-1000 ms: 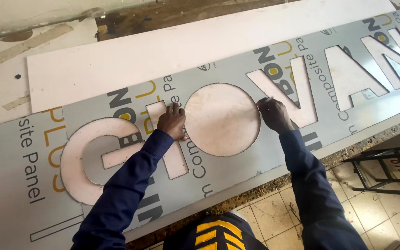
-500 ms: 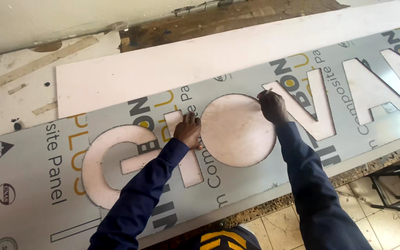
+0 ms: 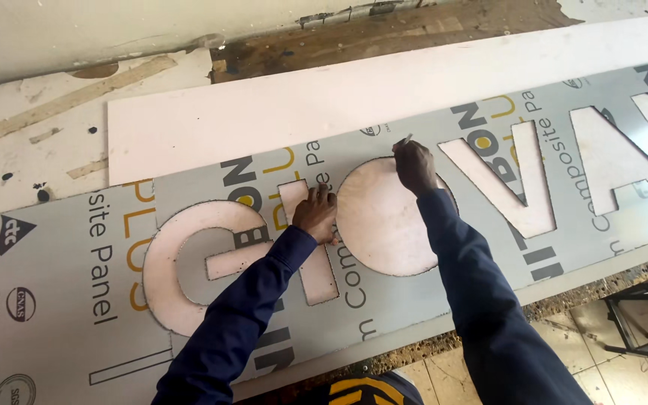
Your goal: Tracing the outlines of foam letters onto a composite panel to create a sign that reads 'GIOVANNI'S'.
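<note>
Both hands have crept up the round cutout's edge.
Left hand [image 3: 315, 213] presses flat on the glossy grey panel [image 3: 414, 292]; right hand [image 3: 415, 166] pinches a thin pencil [image 3: 403, 140] at the circle's [image 3: 384, 225] top rim, pale board showing through.

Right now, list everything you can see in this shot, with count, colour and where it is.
Composite panel: one, grey with printed film, lying across the bench, large letter shapes cut through it.
Round cut-out: one, pale pinkish, centre of the panel, between the two hands.
White sheet: one, white, under and behind the panel.
Workbench: one, off-white, stained and scuffed, upper left.
Tiled floor: beige tiles, lower right.
Metal frame: one, black, on the floor at the right edge.
Thin tool: one, small and pale, at the top rim of the round cut-out; kind unclear.
Left hand: dark blue sleeve, pressing on the panel left of the round cut-out.
Right hand: dark blue sleeve, holding the thin tool.
</note>
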